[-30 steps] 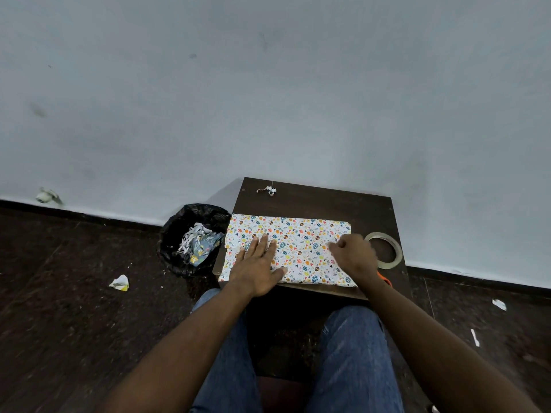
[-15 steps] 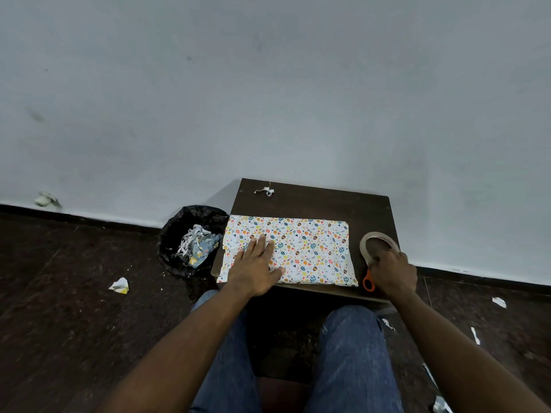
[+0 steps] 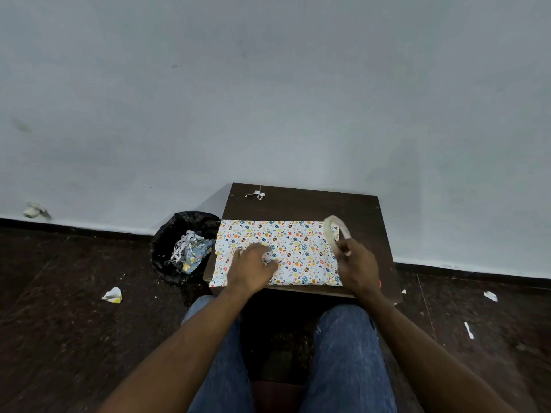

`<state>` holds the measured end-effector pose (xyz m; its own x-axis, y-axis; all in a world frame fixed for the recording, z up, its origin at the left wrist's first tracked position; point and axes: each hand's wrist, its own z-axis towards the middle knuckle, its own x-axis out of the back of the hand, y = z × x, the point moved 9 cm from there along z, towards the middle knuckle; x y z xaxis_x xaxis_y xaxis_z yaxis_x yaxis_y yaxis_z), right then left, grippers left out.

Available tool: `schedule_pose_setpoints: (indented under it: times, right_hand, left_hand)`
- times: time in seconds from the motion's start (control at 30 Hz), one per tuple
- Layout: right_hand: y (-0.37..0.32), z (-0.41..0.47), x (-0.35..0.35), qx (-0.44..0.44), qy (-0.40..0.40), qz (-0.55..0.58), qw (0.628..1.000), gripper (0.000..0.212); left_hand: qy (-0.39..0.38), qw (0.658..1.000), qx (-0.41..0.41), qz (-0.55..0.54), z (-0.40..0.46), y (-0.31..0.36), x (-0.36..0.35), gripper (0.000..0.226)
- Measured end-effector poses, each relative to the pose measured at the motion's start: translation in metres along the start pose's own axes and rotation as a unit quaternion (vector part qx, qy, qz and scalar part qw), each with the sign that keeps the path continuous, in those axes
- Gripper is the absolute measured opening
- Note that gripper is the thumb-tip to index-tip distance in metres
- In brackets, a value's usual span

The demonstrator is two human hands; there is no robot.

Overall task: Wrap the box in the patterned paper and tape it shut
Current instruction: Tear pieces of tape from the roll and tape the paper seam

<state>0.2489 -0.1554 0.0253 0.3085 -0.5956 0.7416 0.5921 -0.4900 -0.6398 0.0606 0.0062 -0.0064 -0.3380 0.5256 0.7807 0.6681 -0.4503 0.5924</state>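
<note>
A black bin (image 3: 182, 248) holding paper scraps stands on the dark floor well to the left of the left hand (image 3: 253, 269). That hand rests palm down on the patterned paper (image 3: 286, 248), fingers bent at the knuckles and pressing the sheet near its middle. The paper lies flat over the box, which is fully hidden beneath it, on a small dark table (image 3: 313, 204) between both hands. A paper scrap (image 3: 255, 194) sits on the table beyond the left hand. The right hand (image 3: 357, 269) grips a roll of tape (image 3: 335, 231) with curled fingers, lifted over the paper's right edge.
</note>
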Motion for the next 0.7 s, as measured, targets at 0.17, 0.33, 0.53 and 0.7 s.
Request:
schedule_pose_setpoints:
  times: [0.17,0.33,0.53,0.7]
  right_hand:
    - [-0.039,-0.022,-0.026,0.066,-0.030,0.071,0.995,0.009]
    - [-0.054,-0.035,-0.043,0.087,-0.059,0.084,0.991,0.017]
    - [-0.057,-0.041,-0.039,0.126,-0.048,0.057,0.989,0.014]
    - [-0.065,-0.044,-0.031,0.161,-0.028,0.023,0.986,0.011]
  left_hand:
    - [0.035,0.932,0.055,-0.357,-0.011,0.023,0.002,0.017]
    - [-0.015,0.846,0.137,-0.516,-0.017,0.032,-0.007,0.009]
    - [-0.010,0.835,0.157,-0.528,-0.018,0.020,-0.009,0.008]
    - [0.063,0.876,0.125,-0.462,-0.018,0.016,0.003,0.016]
